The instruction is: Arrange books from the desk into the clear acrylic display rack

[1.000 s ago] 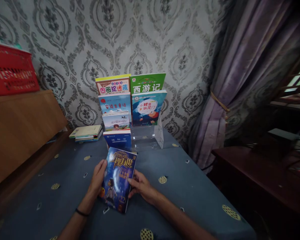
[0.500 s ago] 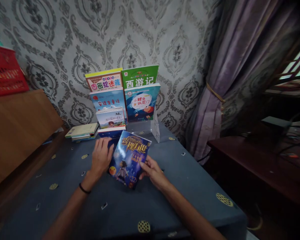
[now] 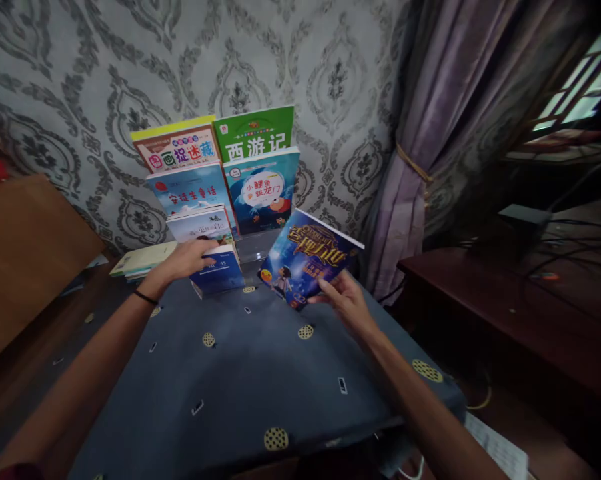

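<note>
My right hand (image 3: 347, 303) grips a blue-purple storybook (image 3: 307, 257) with gold lettering by its lower right edge. The thumb is on the cover, and the book is tilted above the tablecloth. My left hand (image 3: 187, 259) is at the top left of a small dark blue book (image 3: 217, 273) standing in the lowest front tier of a clear display rack (image 3: 260, 248). Its thumb is on the front cover and its fingers lie over the top edge. Behind it stand a landscape-cover book (image 3: 200, 225), a light blue book (image 3: 190, 190) and a teal fish-cover book (image 3: 263, 190).
A green book (image 3: 254, 133) and a yellow-topped book (image 3: 175, 143) stand in the back tier against the patterned wall. A stack of books (image 3: 143, 259) lies to the left beside a brown board (image 3: 30, 253). A tied curtain (image 3: 410, 173) and a dark red desk (image 3: 500, 293) are on the right.
My right hand has carried the storybook right and up, away from the dark blue book. My left hand has moved onto that book's top edge. The camera view has shifted somewhat.
</note>
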A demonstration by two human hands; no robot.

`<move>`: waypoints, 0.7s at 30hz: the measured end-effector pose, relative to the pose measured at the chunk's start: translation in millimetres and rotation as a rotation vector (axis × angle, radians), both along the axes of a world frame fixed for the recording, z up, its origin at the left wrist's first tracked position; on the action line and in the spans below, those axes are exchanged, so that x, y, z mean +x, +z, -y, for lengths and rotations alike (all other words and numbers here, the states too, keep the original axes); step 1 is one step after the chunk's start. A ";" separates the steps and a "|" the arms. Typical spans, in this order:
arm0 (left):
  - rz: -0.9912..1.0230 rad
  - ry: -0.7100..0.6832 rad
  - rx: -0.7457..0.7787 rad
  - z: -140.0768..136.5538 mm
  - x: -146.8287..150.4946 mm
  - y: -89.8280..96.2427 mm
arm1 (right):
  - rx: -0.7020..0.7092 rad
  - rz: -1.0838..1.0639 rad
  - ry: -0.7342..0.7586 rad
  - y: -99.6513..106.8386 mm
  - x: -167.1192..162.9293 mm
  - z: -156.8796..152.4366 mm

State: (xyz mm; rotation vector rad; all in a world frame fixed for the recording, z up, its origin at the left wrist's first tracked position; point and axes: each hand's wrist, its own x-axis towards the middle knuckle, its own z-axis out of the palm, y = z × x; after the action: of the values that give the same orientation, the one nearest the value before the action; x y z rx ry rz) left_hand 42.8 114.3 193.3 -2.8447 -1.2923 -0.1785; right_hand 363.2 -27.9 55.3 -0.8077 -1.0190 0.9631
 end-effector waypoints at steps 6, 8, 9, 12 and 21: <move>0.033 -0.052 -0.093 -0.9 3.1 8.0 | 0.150 0.098 0.006 29.0 7.6 -42.2; 0.023 -0.063 -0.099 -0.8 3.8 8.4 | 0.178 0.152 0.062 35.2 5.0 -59.9; 0.021 -0.065 -0.097 -0.8 3.9 8.1 | 0.186 0.186 0.098 37.6 3.3 -68.6; 0.031 -0.070 -0.084 -0.7 3.6 7.2 | 0.197 0.295 0.199 42.4 -1.6 -91.9; 0.005 -0.061 -0.102 1.5 5.4 9.6 | 0.187 0.493 0.448 50.8 -4.7 -142.3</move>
State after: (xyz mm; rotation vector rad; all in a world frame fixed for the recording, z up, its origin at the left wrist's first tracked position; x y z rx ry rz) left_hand 48.2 112.8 202.8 -2.9721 -1.2521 -0.1241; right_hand 358.5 114.4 106.2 -0.6854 -1.7442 1.0444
